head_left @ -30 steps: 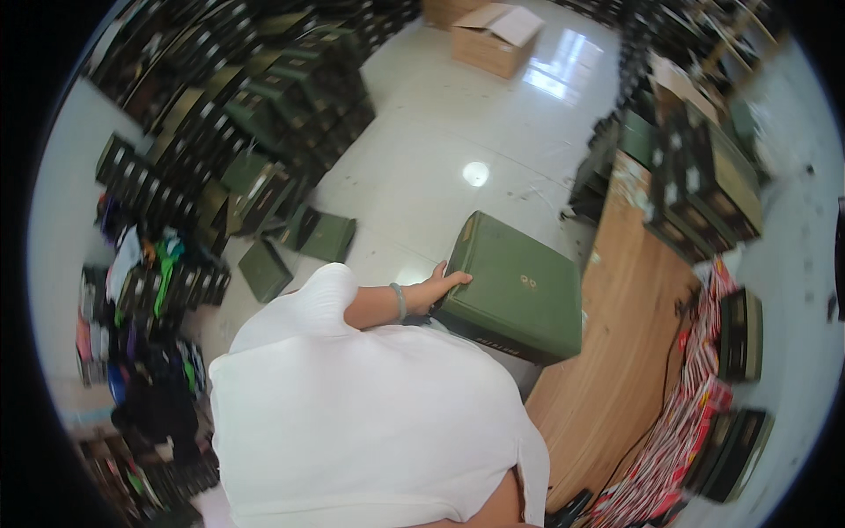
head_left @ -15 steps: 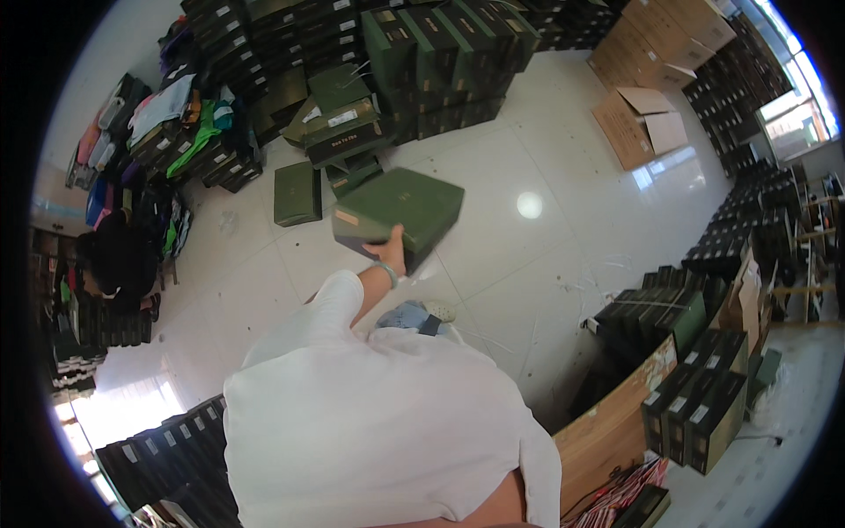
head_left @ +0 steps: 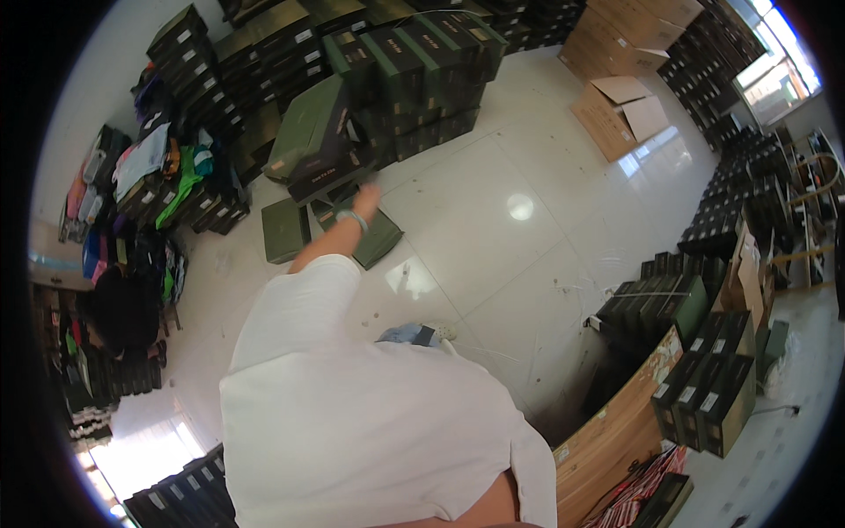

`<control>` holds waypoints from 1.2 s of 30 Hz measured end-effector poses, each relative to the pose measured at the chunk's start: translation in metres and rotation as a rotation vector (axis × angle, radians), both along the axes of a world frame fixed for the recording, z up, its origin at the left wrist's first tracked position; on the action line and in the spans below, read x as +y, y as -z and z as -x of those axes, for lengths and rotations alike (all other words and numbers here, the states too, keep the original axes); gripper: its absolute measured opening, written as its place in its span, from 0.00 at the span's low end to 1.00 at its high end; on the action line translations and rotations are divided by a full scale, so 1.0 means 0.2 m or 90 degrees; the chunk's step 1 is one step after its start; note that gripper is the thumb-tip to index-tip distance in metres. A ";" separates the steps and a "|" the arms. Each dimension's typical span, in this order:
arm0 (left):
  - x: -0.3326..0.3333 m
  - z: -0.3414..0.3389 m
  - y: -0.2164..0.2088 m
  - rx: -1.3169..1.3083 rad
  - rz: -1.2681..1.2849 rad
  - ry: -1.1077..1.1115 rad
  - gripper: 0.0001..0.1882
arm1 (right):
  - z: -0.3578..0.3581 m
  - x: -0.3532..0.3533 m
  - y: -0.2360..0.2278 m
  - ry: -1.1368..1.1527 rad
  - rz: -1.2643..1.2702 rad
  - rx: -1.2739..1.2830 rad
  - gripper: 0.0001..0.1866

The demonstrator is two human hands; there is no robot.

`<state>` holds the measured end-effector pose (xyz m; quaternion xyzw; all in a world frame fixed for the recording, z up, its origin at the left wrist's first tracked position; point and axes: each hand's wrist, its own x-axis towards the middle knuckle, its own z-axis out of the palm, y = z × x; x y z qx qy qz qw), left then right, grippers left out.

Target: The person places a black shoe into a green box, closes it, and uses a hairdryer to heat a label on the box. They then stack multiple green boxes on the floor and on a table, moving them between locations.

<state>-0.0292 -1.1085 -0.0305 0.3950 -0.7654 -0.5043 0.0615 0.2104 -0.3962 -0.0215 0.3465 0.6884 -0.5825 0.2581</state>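
My left hand [head_left: 366, 203], with a bracelet on its wrist, reaches forward and is smeared by motion, so its fingers cannot be made out. Just beyond it a large green box [head_left: 306, 128] leans on a pile, above a dark box [head_left: 326, 176] with a printed side. Whether the hand touches either one I cannot tell. Under and beside my wrist lies another green box [head_left: 378, 236] on the floor, with a smaller green box [head_left: 286, 231] to its left. My right hand is out of view; only its sleeve [head_left: 533, 471] shows at the lower right.
Stacked dark green boxes [head_left: 405, 66] rise at the back. Folded clothes [head_left: 141, 167] lie on boxes at the left, near a person in black [head_left: 119, 308]. An opened brown carton [head_left: 620, 119] stands at back right; a wooden board [head_left: 607, 440] is at right.
The large green box has moved from my left hand's grasp, forward and left, onto the pile. My left hand has moved left and forward. The view has shifted slightly.
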 end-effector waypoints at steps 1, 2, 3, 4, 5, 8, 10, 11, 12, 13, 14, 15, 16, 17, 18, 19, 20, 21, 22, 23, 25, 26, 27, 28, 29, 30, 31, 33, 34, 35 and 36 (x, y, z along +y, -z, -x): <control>0.26 -0.01 0.11 -0.042 -0.029 0.154 0.20 | -0.09 0.02 0.02 0.028 -0.014 -0.006 0.20; 0.50 -0.06 0.17 -0.076 -0.047 0.306 0.20 | -0.16 0.03 0.05 0.047 -0.021 -0.009 0.20; 0.73 -0.16 0.20 -0.096 -0.064 0.442 0.20 | -0.23 0.04 0.06 0.060 -0.024 -0.012 0.20; 0.86 -0.28 0.31 -0.232 -0.095 0.541 0.19 | -0.27 0.03 0.06 0.052 -0.013 -0.016 0.20; 1.12 -0.32 0.21 -0.258 -0.046 0.708 0.21 | -0.36 0.07 0.09 0.082 -0.030 -0.016 0.20; 1.57 -0.54 -0.08 -0.276 0.010 0.902 0.29 | -0.57 0.12 0.16 0.121 -0.037 -0.018 0.20; 1.68 -0.66 -0.12 -0.297 -0.079 0.951 0.32 | -0.67 0.13 0.18 0.137 -0.048 -0.016 0.20; 1.70 -0.71 -0.12 -0.295 -0.085 0.945 0.30 | -0.70 0.14 0.18 0.140 -0.050 -0.019 0.20; 1.70 -0.73 -0.12 -0.298 -0.085 0.942 0.29 | -0.76 0.15 0.19 0.161 -0.048 -0.021 0.20; 1.68 -0.75 -0.16 -0.319 -0.058 0.952 0.29 | -0.81 0.15 0.20 0.172 -0.047 -0.025 0.20; 1.65 -0.77 -0.19 -0.337 -0.030 0.950 0.28 | -0.86 0.16 0.19 0.182 -0.047 -0.029 0.20; 1.59 -0.81 -0.18 -0.351 0.014 0.920 0.28 | -0.91 0.15 0.20 0.188 -0.041 -0.034 0.20; 1.54 -0.85 -0.16 -0.363 0.056 0.883 0.28 | -0.96 0.16 0.20 0.195 -0.041 -0.040 0.20; 1.49 -0.88 -0.12 -0.369 0.107 0.884 0.28 | -1.01 0.16 0.21 0.198 -0.032 -0.045 0.20; 1.42 -0.91 -0.06 -0.378 0.159 0.873 0.28 | -1.06 0.16 0.22 0.198 -0.024 -0.052 0.20; 1.32 -0.95 -0.03 -0.388 0.208 0.855 0.28 | -1.11 0.16 0.25 0.200 -0.017 -0.059 0.20; 1.29 -0.99 -0.05 -0.413 0.204 0.829 0.28 | -1.15 0.17 0.27 0.193 -0.012 -0.068 0.20; 1.24 -1.03 -0.06 -0.432 0.190 0.812 0.28 | -1.17 0.19 0.29 0.189 -0.011 -0.076 0.20; 1.20 -1.05 -0.06 -0.448 0.175 0.799 0.28 | -1.16 0.19 0.30 0.180 -0.008 -0.083 0.20; 1.13 -1.05 -0.05 -0.462 0.156 0.792 0.29 | -1.14 0.19 0.31 0.168 -0.009 -0.092 0.20; 1.01 -1.10 0.00 -0.483 0.105 0.741 0.29 | -1.06 0.21 0.31 0.142 -0.020 -0.101 0.20; 0.98 -1.10 0.03 -0.490 0.082 0.728 0.29 | -1.01 0.21 0.31 0.138 -0.027 -0.104 0.20; 0.93 -1.13 0.08 -0.494 0.119 0.731 0.29 | -0.94 0.21 0.30 0.120 -0.031 -0.105 0.20; 0.88 -1.14 0.12 -0.509 0.140 0.741 0.29 | -0.87 0.19 0.30 0.103 -0.034 -0.108 0.20; 0.84 -1.14 0.17 -0.521 0.158 0.751 0.29 | -0.78 0.18 0.29 0.086 -0.039 -0.109 0.20; 0.84 -1.11 0.18 -0.544 0.154 0.755 0.29 | -0.69 0.17 0.28 0.067 -0.045 -0.107 0.20; 0.83 -1.04 0.20 -0.544 0.125 0.743 0.29 | -0.60 0.14 0.28 0.046 -0.054 -0.107 0.20; 0.79 -0.96 0.27 -0.545 0.048 0.705 0.28 | -0.39 0.10 0.24 -0.013 -0.074 -0.105 0.20; 0.77 -0.92 0.29 -0.481 0.036 0.644 0.28 | -0.28 0.09 0.22 -0.045 -0.087 -0.103 0.20; 0.78 -0.85 0.30 -0.415 0.028 0.594 0.27 | -0.18 0.07 0.19 -0.066 -0.102 -0.101 0.20; 0.77 -0.80 0.29 -0.354 0.025 0.539 0.27 | -0.07 0.05 0.18 -0.089 -0.112 -0.095 0.20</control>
